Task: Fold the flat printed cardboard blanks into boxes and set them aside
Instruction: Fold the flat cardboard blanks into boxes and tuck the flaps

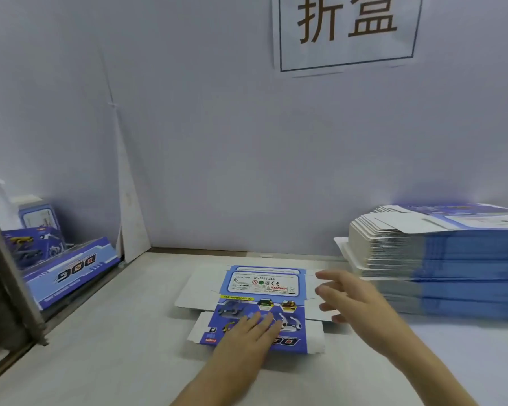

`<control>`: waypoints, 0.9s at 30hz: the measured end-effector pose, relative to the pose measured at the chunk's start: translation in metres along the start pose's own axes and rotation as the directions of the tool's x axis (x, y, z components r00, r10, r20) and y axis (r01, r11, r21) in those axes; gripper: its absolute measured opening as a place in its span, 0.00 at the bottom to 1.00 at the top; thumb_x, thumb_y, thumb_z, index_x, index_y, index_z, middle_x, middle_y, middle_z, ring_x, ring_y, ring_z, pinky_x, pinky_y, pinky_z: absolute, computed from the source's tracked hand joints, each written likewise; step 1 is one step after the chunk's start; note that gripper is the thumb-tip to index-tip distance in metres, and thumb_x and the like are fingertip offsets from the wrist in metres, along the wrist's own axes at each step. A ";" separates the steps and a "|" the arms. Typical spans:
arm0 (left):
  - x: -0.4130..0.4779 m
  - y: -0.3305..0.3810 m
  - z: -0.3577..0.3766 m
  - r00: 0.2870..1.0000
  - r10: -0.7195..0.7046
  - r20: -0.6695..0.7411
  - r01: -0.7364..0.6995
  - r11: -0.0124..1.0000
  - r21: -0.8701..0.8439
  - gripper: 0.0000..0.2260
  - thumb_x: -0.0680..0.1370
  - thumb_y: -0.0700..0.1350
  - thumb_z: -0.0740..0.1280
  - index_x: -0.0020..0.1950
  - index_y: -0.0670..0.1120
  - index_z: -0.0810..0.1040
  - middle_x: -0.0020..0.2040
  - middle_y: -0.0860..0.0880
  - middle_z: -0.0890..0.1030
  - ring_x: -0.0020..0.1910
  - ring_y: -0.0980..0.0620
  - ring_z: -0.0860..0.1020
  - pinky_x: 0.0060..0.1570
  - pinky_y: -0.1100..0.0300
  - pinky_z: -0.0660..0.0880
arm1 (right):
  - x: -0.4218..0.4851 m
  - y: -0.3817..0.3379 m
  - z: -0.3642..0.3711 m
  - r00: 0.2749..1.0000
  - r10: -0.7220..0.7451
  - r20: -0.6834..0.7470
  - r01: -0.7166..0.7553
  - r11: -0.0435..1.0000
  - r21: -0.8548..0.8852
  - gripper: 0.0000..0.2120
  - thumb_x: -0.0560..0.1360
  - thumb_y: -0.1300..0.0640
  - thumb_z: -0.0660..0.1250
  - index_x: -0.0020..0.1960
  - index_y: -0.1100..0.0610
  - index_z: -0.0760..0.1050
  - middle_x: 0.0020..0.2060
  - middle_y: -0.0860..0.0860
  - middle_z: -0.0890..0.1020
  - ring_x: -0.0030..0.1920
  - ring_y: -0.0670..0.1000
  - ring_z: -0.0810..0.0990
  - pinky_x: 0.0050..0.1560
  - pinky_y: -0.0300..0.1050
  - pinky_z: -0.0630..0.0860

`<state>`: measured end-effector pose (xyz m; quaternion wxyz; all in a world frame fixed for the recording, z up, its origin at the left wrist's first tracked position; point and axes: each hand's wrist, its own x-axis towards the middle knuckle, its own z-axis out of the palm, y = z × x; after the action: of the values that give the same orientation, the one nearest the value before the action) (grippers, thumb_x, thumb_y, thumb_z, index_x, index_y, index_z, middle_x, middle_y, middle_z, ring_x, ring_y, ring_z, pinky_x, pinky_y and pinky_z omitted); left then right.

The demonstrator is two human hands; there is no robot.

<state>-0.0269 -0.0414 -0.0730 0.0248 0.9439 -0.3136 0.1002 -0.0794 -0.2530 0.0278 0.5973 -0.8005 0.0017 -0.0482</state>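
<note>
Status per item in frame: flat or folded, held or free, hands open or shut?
blank on table: flat, unfolded, printed side up, pinned by the left hand.
left hand: open, fingers straight, pressing on the blank.
right hand: open, fingers spread, holding nothing, above the blank's right flap; contact unclear.
stack of blanks: flat, piled at right, untouched.
folded boxes: assembled, set aside at left.

- The left hand (pixel 248 332) lies palm down on the cardboard blank (pixel 264 284), with the fingers straight and close together, pointing away from the person.
- The right hand (pixel 349 300) is open, with the fingers spread and pointing to the left. It is a little blurred and holds nothing.
- Both forearms are bare. The left forearm (pixel 206 382) comes from the lower edge, and the right forearm (pixel 423 361) slants in from the lower right.
</note>
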 end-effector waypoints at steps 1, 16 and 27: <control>-0.004 0.000 -0.005 0.997 0.038 -0.060 -0.037 0.999 0.019 0.29 0.76 0.46 0.70 0.76 0.53 0.65 0.75 0.53 0.65 0.74 0.53 0.65 0.71 0.62 0.60 | -0.001 -0.001 0.000 1.000 -0.004 -0.001 0.004 1.000 -0.003 0.10 0.80 0.58 0.63 0.61 0.51 0.74 0.49 0.49 0.81 0.45 0.45 0.82 0.32 0.32 0.75; -0.013 -0.029 -0.071 0.871 -0.096 -0.481 -0.101 0.924 -0.368 0.13 0.74 0.36 0.71 0.56 0.48 0.84 0.52 0.60 0.81 0.52 0.63 0.78 0.54 0.73 0.70 | -0.008 -0.014 -0.015 0.874 -0.339 -0.349 0.352 0.936 -0.029 0.17 0.79 0.65 0.64 0.62 0.47 0.73 0.56 0.43 0.79 0.57 0.43 0.78 0.51 0.37 0.73; 0.005 0.032 -0.174 0.551 -0.690 -0.469 -0.345 0.323 -0.881 0.07 0.74 0.55 0.65 0.45 0.54 0.80 0.37 0.51 0.84 0.32 0.54 0.81 0.25 0.63 0.75 | -0.022 -0.033 -0.013 0.860 -0.414 -0.297 0.456 0.886 0.087 0.20 0.77 0.45 0.66 0.68 0.42 0.69 0.59 0.39 0.80 0.59 0.40 0.78 0.56 0.40 0.76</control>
<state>-0.0726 -0.0508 0.0978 0.7083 0.6161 -0.1357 0.3167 -0.1038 -0.2547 0.0615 0.6251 -0.7172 -0.1019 -0.2907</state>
